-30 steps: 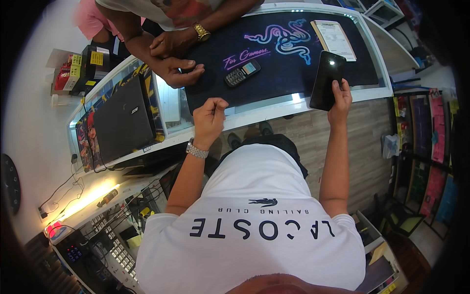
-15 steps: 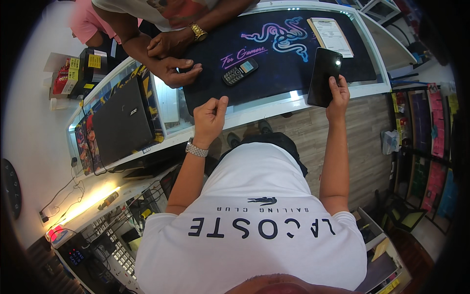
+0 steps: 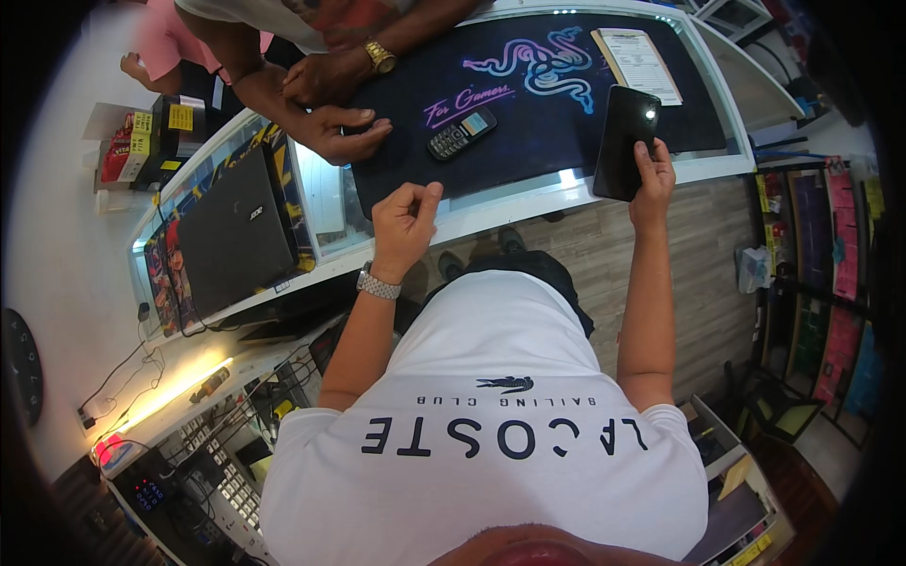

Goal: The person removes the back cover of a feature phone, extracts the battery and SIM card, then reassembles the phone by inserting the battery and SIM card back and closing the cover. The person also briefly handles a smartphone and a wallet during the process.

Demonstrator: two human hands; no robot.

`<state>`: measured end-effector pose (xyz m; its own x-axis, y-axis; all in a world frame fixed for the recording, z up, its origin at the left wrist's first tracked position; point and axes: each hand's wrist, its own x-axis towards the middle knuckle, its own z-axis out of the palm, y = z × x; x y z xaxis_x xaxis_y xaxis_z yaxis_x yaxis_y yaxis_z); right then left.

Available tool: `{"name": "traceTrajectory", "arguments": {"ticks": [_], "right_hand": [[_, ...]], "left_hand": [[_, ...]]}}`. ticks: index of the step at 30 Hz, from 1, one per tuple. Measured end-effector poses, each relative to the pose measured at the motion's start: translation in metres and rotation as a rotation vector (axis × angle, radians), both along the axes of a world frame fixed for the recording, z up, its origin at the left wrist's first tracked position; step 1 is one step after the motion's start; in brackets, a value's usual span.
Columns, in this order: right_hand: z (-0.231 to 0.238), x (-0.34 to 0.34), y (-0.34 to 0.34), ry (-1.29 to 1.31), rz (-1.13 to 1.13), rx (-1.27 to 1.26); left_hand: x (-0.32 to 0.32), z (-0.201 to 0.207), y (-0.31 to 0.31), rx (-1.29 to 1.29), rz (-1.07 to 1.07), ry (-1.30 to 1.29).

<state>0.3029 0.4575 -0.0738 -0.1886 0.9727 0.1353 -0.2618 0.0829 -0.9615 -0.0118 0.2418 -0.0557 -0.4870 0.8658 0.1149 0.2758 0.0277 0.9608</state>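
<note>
Black phone (image 3: 625, 141) juts forward-left from the right grip (image 3: 652, 186), whose fingers clamp its edge.

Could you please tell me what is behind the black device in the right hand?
Around the device, I can see the mat, clipboard and counter; whatever lies directly behind it and the right hand is covered.

- A closed black laptop (image 3: 231, 226) on the left end of the worktop (image 3: 354, 257)
- A clipboard (image 3: 642, 68) with a printed sheet, toward the far right
- A glowing tube lamp (image 3: 170, 391), lower left
- A black device (image 3: 147, 494) with red digits
- A black-and-green chair (image 3: 785, 415)
- A rack (image 3: 840, 292) of colourful packages, right
</note>
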Motion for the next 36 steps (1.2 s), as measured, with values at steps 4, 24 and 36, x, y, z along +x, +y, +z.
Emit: {"name": "traceTrajectory", "arguments": {"ticks": [4,24,36], "right_hand": [[0.001,-0.001,0.000,0.026,0.003,-0.021],[0.002,-0.003,-0.001,0.003,-0.037,0.014],[0.002,-0.002,-0.001,0.016,-0.017,0.005]], "left_hand": [[-0.001,0.021,0.012,0.082,-0.086,0.423],[-0.022,0.003,0.051,0.288,-0.005,0.628],[-0.023,-0.002,0.050,0.260,0.020,0.551]]}}
